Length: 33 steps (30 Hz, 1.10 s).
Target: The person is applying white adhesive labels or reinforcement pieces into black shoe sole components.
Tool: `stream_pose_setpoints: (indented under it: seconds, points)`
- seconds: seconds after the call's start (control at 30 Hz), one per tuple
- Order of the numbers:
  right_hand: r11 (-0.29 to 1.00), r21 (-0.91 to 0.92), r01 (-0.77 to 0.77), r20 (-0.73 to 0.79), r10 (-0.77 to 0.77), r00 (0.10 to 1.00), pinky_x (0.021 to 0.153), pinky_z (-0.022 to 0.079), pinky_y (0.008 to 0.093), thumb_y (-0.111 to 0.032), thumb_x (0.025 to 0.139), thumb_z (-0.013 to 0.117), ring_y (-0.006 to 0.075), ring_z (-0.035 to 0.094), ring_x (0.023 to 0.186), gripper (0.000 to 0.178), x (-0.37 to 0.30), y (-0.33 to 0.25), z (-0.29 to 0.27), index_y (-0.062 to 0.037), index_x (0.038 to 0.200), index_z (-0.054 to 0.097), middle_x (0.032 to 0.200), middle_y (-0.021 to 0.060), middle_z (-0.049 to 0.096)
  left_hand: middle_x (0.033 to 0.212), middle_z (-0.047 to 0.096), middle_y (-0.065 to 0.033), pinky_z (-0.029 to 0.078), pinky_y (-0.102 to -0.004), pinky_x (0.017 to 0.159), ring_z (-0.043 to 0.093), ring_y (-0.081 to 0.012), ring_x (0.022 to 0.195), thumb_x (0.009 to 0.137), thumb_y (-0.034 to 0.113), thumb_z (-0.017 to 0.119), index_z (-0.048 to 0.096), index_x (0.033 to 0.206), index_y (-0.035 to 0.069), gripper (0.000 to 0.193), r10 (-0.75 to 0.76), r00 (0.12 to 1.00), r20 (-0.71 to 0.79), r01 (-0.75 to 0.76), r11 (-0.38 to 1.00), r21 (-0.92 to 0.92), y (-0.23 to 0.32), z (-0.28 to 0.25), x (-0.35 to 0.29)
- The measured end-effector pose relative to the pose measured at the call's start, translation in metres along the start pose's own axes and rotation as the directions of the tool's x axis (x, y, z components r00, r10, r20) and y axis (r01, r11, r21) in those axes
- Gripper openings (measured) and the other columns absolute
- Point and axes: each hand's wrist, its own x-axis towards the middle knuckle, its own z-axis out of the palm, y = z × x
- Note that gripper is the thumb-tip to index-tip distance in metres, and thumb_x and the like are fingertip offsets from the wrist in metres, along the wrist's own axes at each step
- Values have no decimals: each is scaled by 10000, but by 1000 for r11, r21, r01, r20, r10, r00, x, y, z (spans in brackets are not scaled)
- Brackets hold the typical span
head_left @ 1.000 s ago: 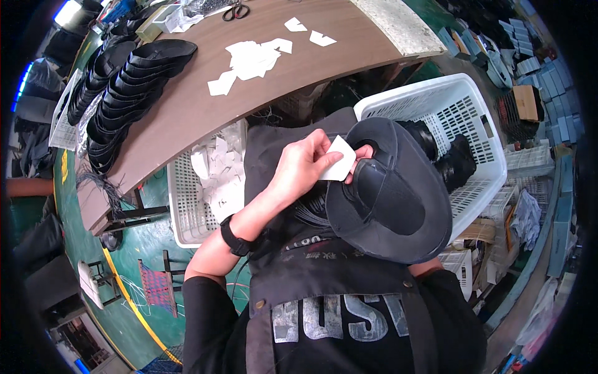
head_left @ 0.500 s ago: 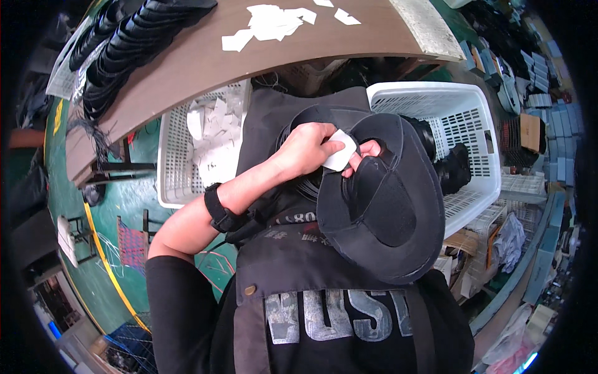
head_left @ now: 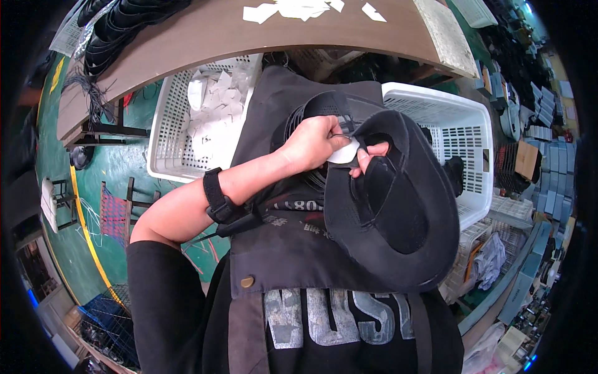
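A small white piece [head_left: 344, 153], like stiff paper or cloth, is pinched between the thumb and fingers of my left hand [head_left: 313, 144]. It lies against the inner edge of a large black padded fabric piece [head_left: 436, 227] with a broad curved rim and seams. From behind that piece, the fingertips of my right hand [head_left: 372, 156] come through and grip its edge beside the white piece. The rest of the right hand and its forearm are hidden. More black curved pieces [head_left: 300, 124] are layered under my left hand, on the dark apron [head_left: 280, 96] over my lap.
A white basket [head_left: 163, 134] with many white pieces stands left of my lap; another white basket [head_left: 476, 124] with black items stands right. Ahead, a brown table [head_left: 205, 40] bears scattered white pieces [head_left: 302, 7] and a stack of black curved pieces [head_left: 121, 31]. A stool [head_left: 117, 209] is at left.
Less of the white piece shows now; it has gone further in against the black piece's edge. The black piece sits slightly further right. The whole view has shifted a little.
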Motion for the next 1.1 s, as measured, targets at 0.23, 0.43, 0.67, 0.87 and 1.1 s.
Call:
stream_pose_setpoints:
  seconds: [0.23,0.43,0.67,0.87,1.1]
  points:
    - [981,10,-194,-67,194,979,572,531,268,-51,906,584,146,643,616,145,-6,-6,-10,9,997,488,773,128,643,640,588,-58,451,-253,392,554,-114,493,840,140,693,597,828,-43,207,-118,911,395,209,958,-196,20,-19,4]
    - [993,-39,-113,-85,110,990,475,475,264,-55,938,537,141,567,508,112,-11,-4,4,-70,987,437,660,62,594,570,537,-54,439,-298,427,544,-113,497,820,198,726,577,734,-13,272,-197,933,300,194,980,39,22,-10,-2]
    - [990,-30,-140,-46,138,989,429,433,249,-75,942,537,134,534,453,110,-9,-11,0,-80,1023,463,632,60,587,753,630,-192,490,-426,706,638,-362,788,730,238,689,581,792,13,257,107,993,45,-116,915,387,11,0,-8]
    - [984,92,-152,35,150,988,417,426,249,-109,941,554,116,513,447,110,0,7,-12,-80,1011,473,672,63,620,758,640,-205,505,-446,700,648,-365,788,738,274,667,612,835,11,286,152,987,55,-160,868,470,26,1,-2]
    - [952,131,-278,-157,296,942,473,480,250,-86,931,570,125,565,500,183,8,1,-8,-74,1054,435,706,91,625,852,651,-245,510,-434,729,653,-369,821,781,326,651,640,942,-3,367,150,980,131,-191,890,415,24,2,10]
